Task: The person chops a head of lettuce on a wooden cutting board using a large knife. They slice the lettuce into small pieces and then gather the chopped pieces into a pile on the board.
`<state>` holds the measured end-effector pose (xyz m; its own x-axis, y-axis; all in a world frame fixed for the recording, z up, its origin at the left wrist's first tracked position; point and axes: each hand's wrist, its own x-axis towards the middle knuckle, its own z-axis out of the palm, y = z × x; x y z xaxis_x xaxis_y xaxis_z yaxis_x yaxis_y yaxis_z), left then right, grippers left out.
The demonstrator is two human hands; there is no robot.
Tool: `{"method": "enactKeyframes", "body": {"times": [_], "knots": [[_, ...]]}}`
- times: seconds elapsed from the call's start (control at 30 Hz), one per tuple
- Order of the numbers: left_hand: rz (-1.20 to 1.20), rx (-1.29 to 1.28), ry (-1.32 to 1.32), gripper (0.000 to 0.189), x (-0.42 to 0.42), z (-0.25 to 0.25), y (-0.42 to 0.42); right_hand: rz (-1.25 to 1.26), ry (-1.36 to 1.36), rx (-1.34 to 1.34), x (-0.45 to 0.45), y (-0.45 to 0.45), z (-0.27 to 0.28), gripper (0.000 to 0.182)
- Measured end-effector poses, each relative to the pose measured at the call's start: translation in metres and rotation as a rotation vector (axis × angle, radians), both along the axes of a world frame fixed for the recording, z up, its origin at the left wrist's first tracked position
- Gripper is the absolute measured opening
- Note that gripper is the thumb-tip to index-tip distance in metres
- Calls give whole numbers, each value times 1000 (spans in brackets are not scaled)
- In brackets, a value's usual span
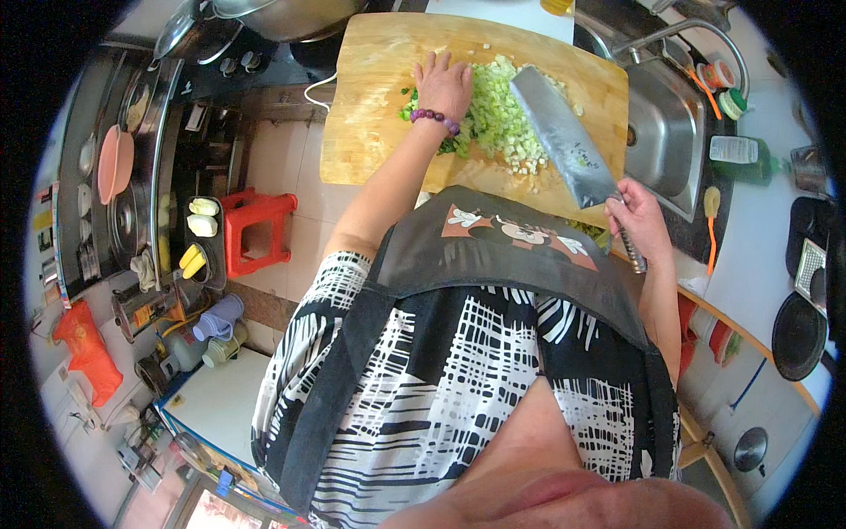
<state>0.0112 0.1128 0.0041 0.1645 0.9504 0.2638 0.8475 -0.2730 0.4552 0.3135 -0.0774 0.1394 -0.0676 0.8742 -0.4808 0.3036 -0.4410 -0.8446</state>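
Observation:
Chopped pale and green vegetable pieces (499,109) lie heaped on a wooden cutting board (377,59). My left hand (444,86), with a purple bead bracelet at its wrist, rests on the heap's left side, fingers somewhat spread; darker green leafy bits lie by the wrist. My right hand (638,221) grips the handle of a broad cleaver (562,135). The cleaver's blade lies slantwise over the right part of the heap, its broad side showing. Whether the blade touches the board is unclear.
A steel sink (667,132) adjoins the board on the right, with a green bottle (740,159) beyond it. The stove (264,66) with a large metal pot (284,20) is at upper left. A red plastic stool (258,231) stands on the floor at left.

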Motion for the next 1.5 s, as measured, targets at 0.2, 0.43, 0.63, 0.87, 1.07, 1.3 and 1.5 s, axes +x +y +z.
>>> {"method": "enactKeyframes", "body": {"times": [0.2, 0.43, 0.63, 0.87, 1.07, 1.3, 1.5], "knots": [[-70, 159, -158, 18, -33, 19, -38, 114, -528, 358, 10, 63, -31, 22], [33, -31, -247, 50, -66, -3, -83, 216, -808, 609, 5, 167, -85, 23], [-76, -45, -81, 79, -65, 2, -93, 239, -847, 576, 7, 220, -116, 23], [-72, -8, 48, 90, -57, 3, -96, 104, -802, 592, 24, 208, -126, 21], [-71, -9, 103, 91, -57, 3, -100, -187, -804, 588, 84, 127, -137, 22], [-119, -43, 194, 95, -55, 13, -99, -382, -1050, 441, 185, 21, -150, 27], [-62, -94, 206, 97, -56, 10, -97, -118, -1142, -72, 199, 49, -156, 33]]}}
